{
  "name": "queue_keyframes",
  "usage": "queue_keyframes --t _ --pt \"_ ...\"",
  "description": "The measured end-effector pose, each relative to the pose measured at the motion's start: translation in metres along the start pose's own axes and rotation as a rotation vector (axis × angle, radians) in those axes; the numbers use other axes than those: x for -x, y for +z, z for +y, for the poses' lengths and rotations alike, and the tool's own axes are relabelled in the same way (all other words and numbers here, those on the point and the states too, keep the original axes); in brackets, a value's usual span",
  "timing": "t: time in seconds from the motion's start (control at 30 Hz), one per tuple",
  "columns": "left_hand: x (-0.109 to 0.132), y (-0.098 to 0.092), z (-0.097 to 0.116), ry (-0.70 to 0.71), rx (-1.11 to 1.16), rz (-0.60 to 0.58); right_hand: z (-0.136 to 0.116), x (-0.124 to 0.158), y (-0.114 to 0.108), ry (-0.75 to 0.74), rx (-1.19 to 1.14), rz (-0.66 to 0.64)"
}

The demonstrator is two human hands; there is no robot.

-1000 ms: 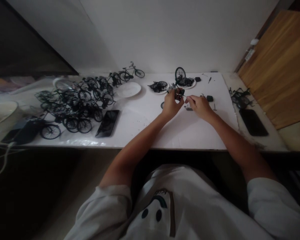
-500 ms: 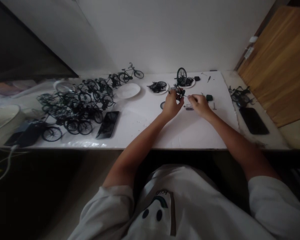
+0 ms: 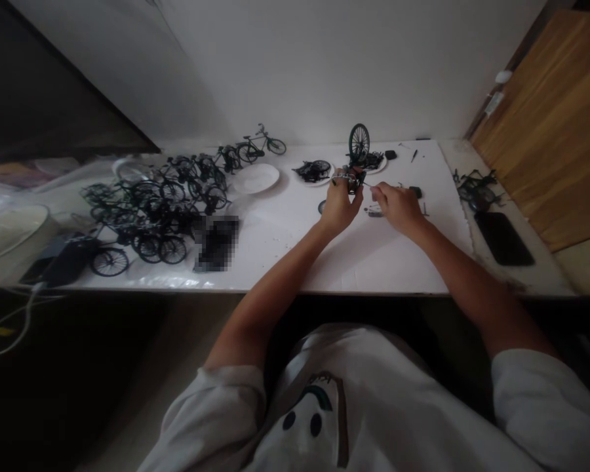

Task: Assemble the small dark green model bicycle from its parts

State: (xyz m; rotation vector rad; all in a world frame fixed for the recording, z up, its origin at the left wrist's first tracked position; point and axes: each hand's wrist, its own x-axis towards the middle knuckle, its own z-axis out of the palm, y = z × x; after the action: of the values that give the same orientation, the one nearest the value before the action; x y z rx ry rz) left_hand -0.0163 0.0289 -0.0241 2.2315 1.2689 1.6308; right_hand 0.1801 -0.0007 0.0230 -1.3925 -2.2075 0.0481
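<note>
My left hand (image 3: pixel 338 208) is closed around a small dark model bicycle part (image 3: pixel 353 179), held just above the white table (image 3: pixel 295 242). My right hand (image 3: pixel 397 204) is closed in a pinch on a thin metal tool (image 3: pixel 368 186) whose tip points at that part. The two hands are close together, almost touching. Small loose pieces (image 3: pixel 373 211) lie on the table under them.
Several finished black model bicycles (image 3: pixel 152 203) crowd the table's left side, with a blurred flat object (image 3: pixel 217 242) beside them. Plates (image 3: pixel 255 177) with parts and a wheel (image 3: pixel 358 141) stand at the back. A phone (image 3: pixel 504 237) and more bicycle parts (image 3: pixel 474 183) lie right.
Both hands have shifted slightly to the right and stayed together on the part; the view itself has drifted a little.
</note>
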Motion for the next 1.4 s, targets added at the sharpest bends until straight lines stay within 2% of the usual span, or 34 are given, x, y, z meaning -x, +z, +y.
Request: queue_keyframes --t 0.13,0.27,0.37,0.43,0.5,0.6,0.7,0.8,0.93,1.07,1.23,1.4 --pt "0.002 0.005 -0.004 0.029 -0.017 0.022 -0.004 0.001 0.006 0.089 -0.561 -0.006" --pt "0.003 0.009 -0.007 0.053 -0.027 0.015 -0.007 -0.003 0.007 0.319 -1.149 -0.218" --pt "0.002 0.008 -0.004 0.068 -0.005 -0.004 -0.005 -0.006 0.005 0.408 -1.336 -0.361" --pt "0.001 0.006 -0.002 0.055 0.008 -0.012 -0.003 -0.008 0.005 0.426 -1.342 -0.361" --pt "0.001 0.004 0.001 0.032 0.019 -0.013 -0.002 -0.007 0.007 0.42 -1.252 -0.297" --pt "0.0 0.001 0.004 -0.006 0.035 -0.016 -0.003 -0.005 0.01 0.309 -0.929 -0.074" --pt "-0.001 -0.001 0.004 -0.046 0.048 -0.014 -0.004 0.0 0.006 0.075 -0.495 0.096" --pt "-0.003 -0.003 0.002 -0.064 0.07 -0.006 -0.006 0.002 -0.002 -0.047 -0.143 0.058" --pt "-0.003 -0.005 0.0 -0.07 0.091 -0.024 -0.008 0.001 -0.007 -0.015 0.124 -0.007" --pt "-0.002 -0.004 -0.001 -0.03 0.103 -0.03 -0.007 0.001 -0.002 0.006 0.085 -0.009" --pt "0.001 0.001 -0.004 0.009 0.008 -0.007 -0.003 0.003 0.006 -0.012 -0.261 0.047" --pt "0.003 0.003 -0.006 0.042 -0.018 -0.003 -0.006 0.003 0.01 0.095 -0.619 0.008"
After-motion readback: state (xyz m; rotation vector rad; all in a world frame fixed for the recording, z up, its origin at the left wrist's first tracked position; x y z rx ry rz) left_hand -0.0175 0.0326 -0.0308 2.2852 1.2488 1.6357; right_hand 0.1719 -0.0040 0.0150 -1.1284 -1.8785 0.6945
